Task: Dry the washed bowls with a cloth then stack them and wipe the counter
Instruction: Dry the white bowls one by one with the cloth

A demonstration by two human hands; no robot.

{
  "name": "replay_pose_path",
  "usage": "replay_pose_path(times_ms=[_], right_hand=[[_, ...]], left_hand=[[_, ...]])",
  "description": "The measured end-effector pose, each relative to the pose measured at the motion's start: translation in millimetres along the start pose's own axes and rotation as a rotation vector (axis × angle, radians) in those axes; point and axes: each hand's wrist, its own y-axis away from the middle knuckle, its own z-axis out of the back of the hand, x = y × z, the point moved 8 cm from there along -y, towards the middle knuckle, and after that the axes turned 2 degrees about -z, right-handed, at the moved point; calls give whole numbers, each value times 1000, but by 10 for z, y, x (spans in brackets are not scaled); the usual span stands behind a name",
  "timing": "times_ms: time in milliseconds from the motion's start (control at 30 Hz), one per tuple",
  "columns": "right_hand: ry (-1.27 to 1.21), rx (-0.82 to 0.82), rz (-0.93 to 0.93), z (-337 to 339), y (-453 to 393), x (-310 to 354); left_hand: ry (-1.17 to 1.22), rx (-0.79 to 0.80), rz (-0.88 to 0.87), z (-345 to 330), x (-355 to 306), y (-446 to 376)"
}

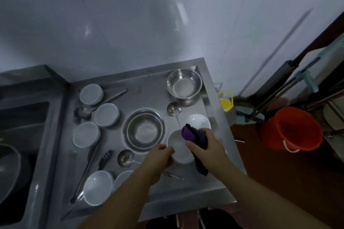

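My left hand (161,156) grips the near-left rim of a white bowl (179,147) above the steel counter (154,89). My right hand (204,145) holds a purple and dark cloth (191,133) bunched at the bowl's right rim, one end hanging down below the hand. Another white bowl (198,121) sits upright just behind it. Three white bowls (91,94) (106,114) (86,134) lie upside down at the left. Two more white bowls (98,188) (122,178) sit upright at the near edge, the second partly hidden by my left arm.
Two steel bowls (144,130) (184,83) stand mid-counter and at the back right. Ladles (173,108) (125,158), tongs (85,171) and a long spoon (104,102) lie among the bowls. A sink (22,135) is at left. An orange bucket (290,130) and mops (279,95) stand on the floor at right.
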Motion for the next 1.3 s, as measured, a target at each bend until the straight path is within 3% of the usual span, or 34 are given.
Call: replay_pose_path(times_ms=[167, 300, 500, 900, 1100, 1300], right_hand=[[64, 16, 100, -266, 30, 582], [252, -24, 306, -432, 167, 1190], [389, -43, 572, -668, 404, 1881], [382, 65, 745, -1056, 723, 2372], [738, -50, 855, -1213, 734, 2623], [908, 71, 523, -1330, 589, 2686]], left_hand=[[249, 129, -94, 222, -494, 315], [333, 208, -195, 405, -865, 622], [403, 298, -338, 774, -1258, 1029], [354, 574, -518, 1077, -1490, 1471], [482, 429, -484, 1082, -1405, 1404], [438, 237, -568, 1236, -1440, 1226]])
